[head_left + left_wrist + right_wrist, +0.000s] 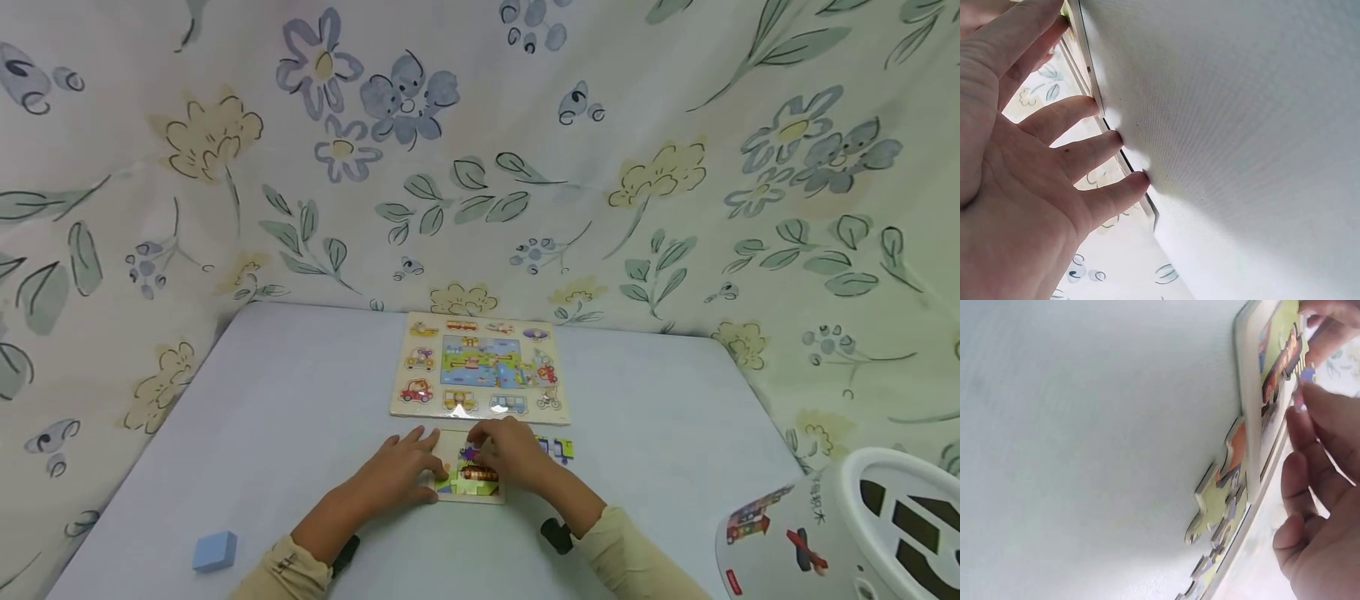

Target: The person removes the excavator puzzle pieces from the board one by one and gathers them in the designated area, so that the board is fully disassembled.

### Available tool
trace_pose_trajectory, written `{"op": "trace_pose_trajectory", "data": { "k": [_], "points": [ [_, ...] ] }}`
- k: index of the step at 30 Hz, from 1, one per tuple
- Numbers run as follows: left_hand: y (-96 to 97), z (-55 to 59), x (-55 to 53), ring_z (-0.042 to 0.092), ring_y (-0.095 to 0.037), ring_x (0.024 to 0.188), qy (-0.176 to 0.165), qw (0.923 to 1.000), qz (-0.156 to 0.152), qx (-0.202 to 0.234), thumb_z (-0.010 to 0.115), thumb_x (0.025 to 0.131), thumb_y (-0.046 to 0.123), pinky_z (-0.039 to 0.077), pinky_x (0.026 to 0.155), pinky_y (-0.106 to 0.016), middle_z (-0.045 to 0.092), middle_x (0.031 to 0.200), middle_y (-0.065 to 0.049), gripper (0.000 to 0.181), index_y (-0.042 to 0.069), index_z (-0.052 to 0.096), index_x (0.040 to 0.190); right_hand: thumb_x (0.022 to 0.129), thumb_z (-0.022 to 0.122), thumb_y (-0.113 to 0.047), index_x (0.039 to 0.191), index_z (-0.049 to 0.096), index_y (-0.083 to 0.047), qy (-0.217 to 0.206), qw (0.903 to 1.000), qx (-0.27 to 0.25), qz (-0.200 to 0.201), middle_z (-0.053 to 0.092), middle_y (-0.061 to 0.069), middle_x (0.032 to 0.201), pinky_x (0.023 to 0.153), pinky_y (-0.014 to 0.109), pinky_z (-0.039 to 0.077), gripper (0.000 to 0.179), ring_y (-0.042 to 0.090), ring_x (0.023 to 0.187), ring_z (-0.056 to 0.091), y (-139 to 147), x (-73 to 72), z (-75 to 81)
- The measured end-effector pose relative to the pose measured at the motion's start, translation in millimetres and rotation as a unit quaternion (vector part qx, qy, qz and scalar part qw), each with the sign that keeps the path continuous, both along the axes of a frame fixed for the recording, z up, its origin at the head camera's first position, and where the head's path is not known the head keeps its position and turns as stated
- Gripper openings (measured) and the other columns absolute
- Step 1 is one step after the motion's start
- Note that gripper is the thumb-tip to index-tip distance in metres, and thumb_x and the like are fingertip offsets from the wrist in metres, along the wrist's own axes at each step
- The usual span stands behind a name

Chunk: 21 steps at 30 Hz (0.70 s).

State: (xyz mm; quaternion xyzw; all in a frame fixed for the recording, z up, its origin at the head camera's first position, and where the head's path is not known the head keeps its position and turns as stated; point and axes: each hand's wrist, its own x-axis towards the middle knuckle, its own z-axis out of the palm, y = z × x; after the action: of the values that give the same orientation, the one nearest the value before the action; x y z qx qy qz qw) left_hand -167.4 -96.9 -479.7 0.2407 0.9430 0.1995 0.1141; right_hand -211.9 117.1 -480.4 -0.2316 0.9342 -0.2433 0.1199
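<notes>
A small wooden jigsaw tray [480, 500] lies flat, partly filled with green and brown pieces. My left hand [397, 471] is at its left side, fingers spread, some fingertips on the table and others at the tray's edge. Over the tray's upper right, my right hand [513, 454] pinches a purple-blue puzzle piece [1307, 374] between thumb and finger. The fingers partly cover that piece. Several loose puzzle pieces [1213, 503] lie against the tray's right side; in the head view my right hand hides some of them.
Behind the tray lies a larger wooden puzzle board [401, 404] with vehicle pictures. A light blue block [215, 552] sits at the front left of the white table [300, 367]. At the right front stands a white bucket [795, 542] with an open-slotted lid. Floral cloth [480, 125] hangs behind.
</notes>
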Motion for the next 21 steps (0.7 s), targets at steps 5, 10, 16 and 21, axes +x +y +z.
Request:
{"op": "trace_pose_trajectory", "data": {
  "k": [5,10,16,21],
  "points": [
    [0.6,0.1,-0.7,0.033,-0.043,0.140,-0.004,1.0000,0.000,-0.001,0.082,0.077,0.026,0.030,0.105,-0.067,0.048,0.146,-0.016,0.025,0.020,0.077,0.101,0.089,0.071,-0.021,0.100,0.067,-0.020,-0.035,0.9982,-0.045,-0.019,0.064,-0.011,0.088,0.074,0.026,0.050,0.012,0.008,0.082,0.056,1.1,-0.9,1.2],
    [1.1,2.0,-0.4,0.033,-0.043,0.140,-0.006,1.0000,0.000,-0.001,0.082,0.077,0.026,0.031,0.104,-0.068,0.048,0.145,-0.017,0.025,0.019,0.077,0.100,0.079,0.081,-0.031,0.105,0.065,-0.022,0.003,0.9999,-0.010,0.004,0.064,-0.013,0.093,0.080,0.028,0.048,0.032,0.007,0.087,0.054,1.1,3.0,0.6],
    [0.5,3.0,-0.3,0.033,-0.044,0.139,-0.003,1.0000,-0.003,-0.005,0.082,0.076,0.026,0.031,0.104,-0.068,0.049,0.145,-0.018,0.025,0.020,0.077,0.100,0.077,0.083,-0.029,0.104,0.064,-0.022,0.029,0.9995,0.009,-0.001,0.062,-0.013,0.090,0.073,0.022,0.045,0.034,0.006,0.082,0.049,-0.6,6.4,-0.3],
    [0.6,1.9,-0.5,0.034,-0.045,0.139,0.001,0.9999,-0.007,-0.007,0.082,0.076,0.027,0.032,0.103,-0.068,0.049,0.144,-0.018,0.025,0.020,0.076,0.099,0.077,0.083,-0.027,0.102,0.064,-0.022,0.041,0.9985,0.035,0.010,0.062,-0.011,0.088,0.073,0.025,0.043,0.032,0.007,0.079,0.048,-1.0,4.9,5.4]
  ]
}}
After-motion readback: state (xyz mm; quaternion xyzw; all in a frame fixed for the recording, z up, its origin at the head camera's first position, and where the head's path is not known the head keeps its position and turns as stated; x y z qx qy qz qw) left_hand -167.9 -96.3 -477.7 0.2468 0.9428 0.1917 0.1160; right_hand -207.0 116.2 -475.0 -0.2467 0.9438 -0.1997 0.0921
